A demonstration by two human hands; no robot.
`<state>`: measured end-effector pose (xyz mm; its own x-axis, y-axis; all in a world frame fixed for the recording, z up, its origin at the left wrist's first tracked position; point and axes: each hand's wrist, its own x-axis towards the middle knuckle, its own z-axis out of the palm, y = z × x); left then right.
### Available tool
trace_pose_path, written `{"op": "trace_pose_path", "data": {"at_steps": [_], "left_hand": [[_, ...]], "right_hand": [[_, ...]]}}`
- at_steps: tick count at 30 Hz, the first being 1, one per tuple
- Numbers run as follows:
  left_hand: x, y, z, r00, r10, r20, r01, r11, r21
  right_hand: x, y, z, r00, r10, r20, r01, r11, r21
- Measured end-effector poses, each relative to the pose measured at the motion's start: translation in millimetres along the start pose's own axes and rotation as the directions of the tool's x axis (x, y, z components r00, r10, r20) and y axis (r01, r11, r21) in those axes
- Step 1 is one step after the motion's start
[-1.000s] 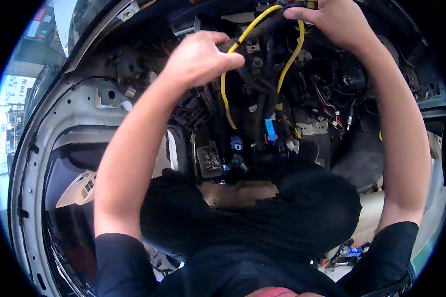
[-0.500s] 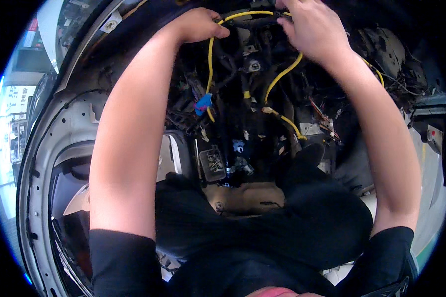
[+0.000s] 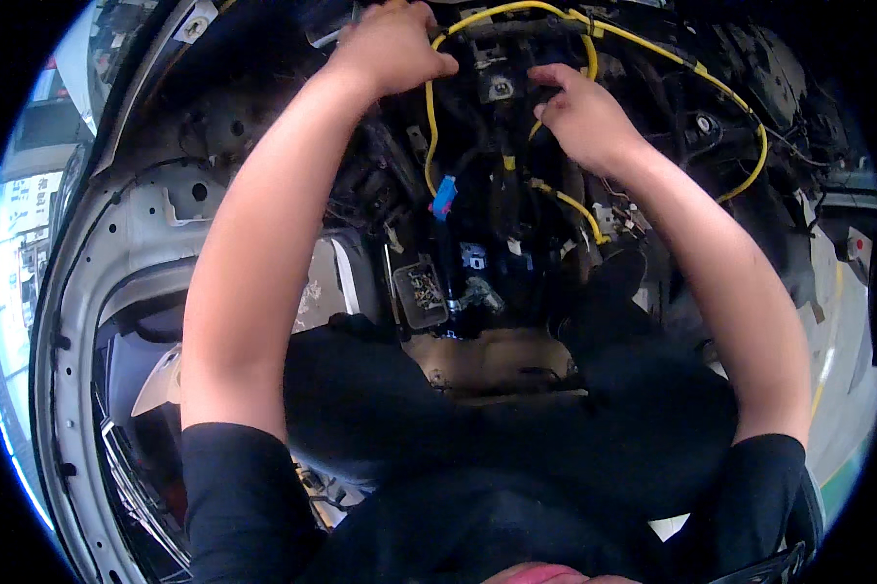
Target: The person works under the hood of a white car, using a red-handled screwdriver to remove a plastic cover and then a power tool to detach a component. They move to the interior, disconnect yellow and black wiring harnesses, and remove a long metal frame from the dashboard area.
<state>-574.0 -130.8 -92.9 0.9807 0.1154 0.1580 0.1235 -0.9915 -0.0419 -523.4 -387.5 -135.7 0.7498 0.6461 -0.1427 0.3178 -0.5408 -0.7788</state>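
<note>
My left hand (image 3: 390, 47) is at the upper edge, its fingers curled over something dark and its thumb beside the yellow sheathed cable (image 3: 430, 127). What those fingers hold is hidden. A shiny metal piece (image 3: 327, 37) shows just left of that hand. My right hand (image 3: 591, 119) is lower, thumb and forefinger apart, close to the cable's inner strand and with nothing visible in its grasp. The cable arches across the top and loops down at the right. Blue tape (image 3: 444, 198) wraps its left end; a shorter yellow length (image 3: 581, 211) ends near the middle.
I sit inside a stripped vehicle body, with a grey door frame (image 3: 78, 292) at the left. Dark wiring and brackets fill the front. A small tray (image 3: 421, 295) of screws lies between my legs, near a metal fitting (image 3: 481, 294). A beige panel (image 3: 501, 360) is nearer.
My right hand has come off the upper cable and moved down. My left hand has shifted slightly, with the fingers now higher. The cable's right loop shows more fully.
</note>
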Motion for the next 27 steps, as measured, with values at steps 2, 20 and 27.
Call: {"op": "trace_pose_path", "data": {"at_steps": [2,20,27], "left_hand": [[-19,21,-8,0.983,0.001,-0.184,0.021,0.993,0.118],[-100,51,56,0.818,-0.257,0.514,0.506,-0.104,-0.856],[-103,66,28,0.813,-0.287,0.507,0.511,-0.067,-0.857]], "right_hand": [[18,24,14,0.995,-0.100,-0.018,0.100,0.995,-0.028],[60,17,14,0.997,-0.067,-0.040,0.065,0.997,-0.050],[43,5,-1,0.995,0.061,0.080,-0.069,0.993,0.101]]}}
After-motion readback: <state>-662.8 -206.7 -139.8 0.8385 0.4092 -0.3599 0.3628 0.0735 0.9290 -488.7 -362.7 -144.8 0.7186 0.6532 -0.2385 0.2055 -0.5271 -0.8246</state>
